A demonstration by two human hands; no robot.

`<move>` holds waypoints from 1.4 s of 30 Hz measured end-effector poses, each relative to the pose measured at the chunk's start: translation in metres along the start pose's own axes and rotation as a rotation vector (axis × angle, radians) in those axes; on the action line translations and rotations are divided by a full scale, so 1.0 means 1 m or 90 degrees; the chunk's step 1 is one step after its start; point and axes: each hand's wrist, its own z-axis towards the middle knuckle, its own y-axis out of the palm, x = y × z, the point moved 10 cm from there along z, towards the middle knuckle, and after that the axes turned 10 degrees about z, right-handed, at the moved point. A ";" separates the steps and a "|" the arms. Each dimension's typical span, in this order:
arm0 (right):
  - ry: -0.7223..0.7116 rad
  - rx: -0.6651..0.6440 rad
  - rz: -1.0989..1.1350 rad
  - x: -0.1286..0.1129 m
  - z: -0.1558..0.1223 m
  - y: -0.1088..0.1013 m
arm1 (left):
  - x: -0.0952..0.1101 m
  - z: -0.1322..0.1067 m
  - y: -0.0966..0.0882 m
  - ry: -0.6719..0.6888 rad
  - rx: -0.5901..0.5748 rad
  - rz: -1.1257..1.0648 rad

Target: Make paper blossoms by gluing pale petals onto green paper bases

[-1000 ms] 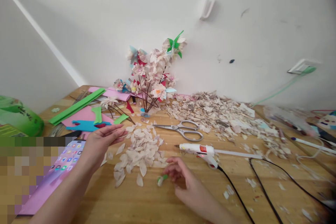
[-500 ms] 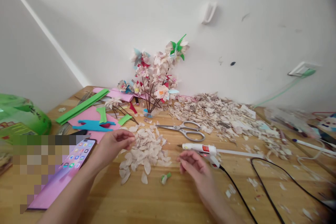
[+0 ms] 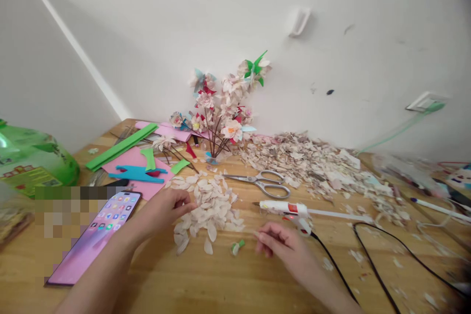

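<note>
My left hand (image 3: 170, 210) is over the left side of a pile of pale dried petals (image 3: 211, 206). Its thumb and fingers are pinched together; whatever they hold is hidden. To the right of the pile, my right hand (image 3: 277, 241) is closed in a pinch, with a small pale bit at its fingertips that I cannot make out. Between the hands, on the wood, lies a small green and whitish bud-like piece (image 3: 237, 247). Just behind my right hand rests a white glue gun (image 3: 283, 208) with a glue stick in its back. Silver scissors (image 3: 263, 182) lie slightly open beyond it.
Handmade petal flowers (image 3: 231, 108) stand on thin stems against the wall. A heap of petal scraps (image 3: 301, 157) spreads right of them. Left are a phone (image 3: 91, 245), coloured felt strips (image 3: 125, 146) and a green plastic package (image 3: 40, 157). A black cable (image 3: 333, 267) runs right.
The view has shifted slightly, so things sit a little farther right. My right hand's fingers have drawn closer together. My left hand stays low by the petals.
</note>
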 end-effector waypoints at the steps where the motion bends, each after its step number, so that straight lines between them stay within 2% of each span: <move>1: 0.007 -0.002 -0.034 0.000 -0.001 0.000 | 0.002 0.000 0.003 0.003 -0.012 0.012; 4: 0.008 -0.004 -0.139 -0.005 -0.002 0.004 | 0.006 0.000 0.010 0.000 -0.033 0.030; 6: -0.021 -0.022 -0.197 -0.015 -0.001 0.015 | 0.008 0.000 0.010 -0.003 -0.022 0.037; 9: -0.102 -0.066 -0.266 -0.037 0.004 0.042 | 0.009 0.001 0.006 -0.008 0.015 0.033; 12: -0.177 -0.155 -0.349 -0.055 0.010 0.078 | 0.005 0.003 0.002 -0.030 0.048 0.006; 14: -0.216 -0.210 -0.425 -0.060 0.014 0.100 | 0.003 0.004 0.002 -0.033 0.067 -0.006; 17: -0.249 -0.264 -0.537 -0.057 0.022 0.120 | 0.002 0.006 0.004 -0.035 0.077 -0.009; 22: -0.251 -0.277 -0.617 -0.047 0.030 0.128 | 0.003 0.005 0.005 -0.040 0.093 -0.016; 25: -0.222 -0.284 -0.555 -0.048 0.030 0.124 | 0.004 0.005 0.005 -0.041 0.100 -0.017; 28: -0.206 -0.254 -0.458 -0.058 0.032 0.108 | -0.001 0.005 0.003 -0.058 0.125 -0.049; 30: -0.210 -0.203 -0.408 -0.065 0.035 0.093 | -0.013 0.003 -0.004 -0.096 0.180 -0.101; 33: -0.221 -0.128 -0.375 -0.070 0.043 0.074 | -0.036 -0.002 -0.021 -0.153 0.316 -0.150; 35: -0.236 -0.094 -0.390 -0.071 0.048 0.071 | -0.047 -0.007 -0.035 -0.157 0.412 -0.161; 38: -0.276 -0.102 -0.454 -0.074 0.054 0.084 | -0.063 -0.011 -0.047 -0.151 0.508 -0.225; 42: -0.349 -0.230 -0.542 -0.075 0.053 0.128 | -0.078 -0.018 -0.056 -0.180 0.578 -0.290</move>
